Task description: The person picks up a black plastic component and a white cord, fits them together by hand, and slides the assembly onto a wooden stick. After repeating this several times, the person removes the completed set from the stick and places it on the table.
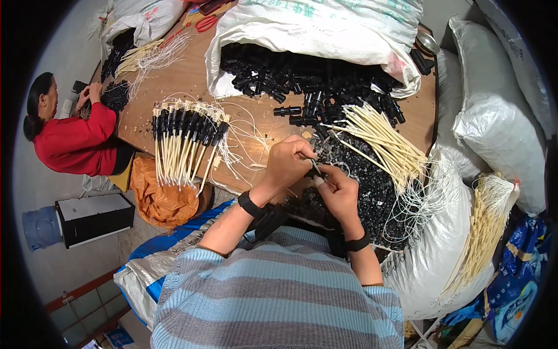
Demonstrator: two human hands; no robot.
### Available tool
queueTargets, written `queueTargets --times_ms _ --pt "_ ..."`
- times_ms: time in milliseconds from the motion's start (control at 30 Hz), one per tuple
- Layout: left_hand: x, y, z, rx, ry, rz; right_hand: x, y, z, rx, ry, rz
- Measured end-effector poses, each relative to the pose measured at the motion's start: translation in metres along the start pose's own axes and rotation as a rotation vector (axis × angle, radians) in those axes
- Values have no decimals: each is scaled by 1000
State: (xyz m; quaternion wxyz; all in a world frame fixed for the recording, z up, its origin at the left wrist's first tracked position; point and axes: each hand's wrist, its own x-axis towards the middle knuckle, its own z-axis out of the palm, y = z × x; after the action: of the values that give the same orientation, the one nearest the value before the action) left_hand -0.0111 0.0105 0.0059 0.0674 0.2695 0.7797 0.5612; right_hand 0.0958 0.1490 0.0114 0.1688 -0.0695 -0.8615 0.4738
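My left hand (288, 164) and my right hand (340, 195) meet over the near edge of the table, fingers pinched. A small, thin, dark piece with a pale end (314, 165) is between their fingertips; its kind is too small to tell. Under and beside my right hand spreads a heap of tiny black parts (372, 200). To its upper right lies a bundle of cream sticks (383, 142) with loose white strings. Left of my hands, cream sticks capped with black tubular fittings (189, 128) lie in a row, white strings trailing from them.
A white woven sack (314, 26) spills black tubular fittings (314, 104) at the table's far side. Another person in red (75, 139) works at the left end. Full white sacks (494, 116) stand to the right, one bearing more cream sticks (479, 232). Red-handled scissors (206, 23) lie far left.
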Motion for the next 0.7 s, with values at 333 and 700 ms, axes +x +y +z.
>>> queueTargets --times_ms 333,700 --pt "6 26 -8 176 -367 206 8 -2 -30 1168 -60 517" --pt "4 13 -9 119 -439 -112 5 -3 -28 -609 -88 -491"
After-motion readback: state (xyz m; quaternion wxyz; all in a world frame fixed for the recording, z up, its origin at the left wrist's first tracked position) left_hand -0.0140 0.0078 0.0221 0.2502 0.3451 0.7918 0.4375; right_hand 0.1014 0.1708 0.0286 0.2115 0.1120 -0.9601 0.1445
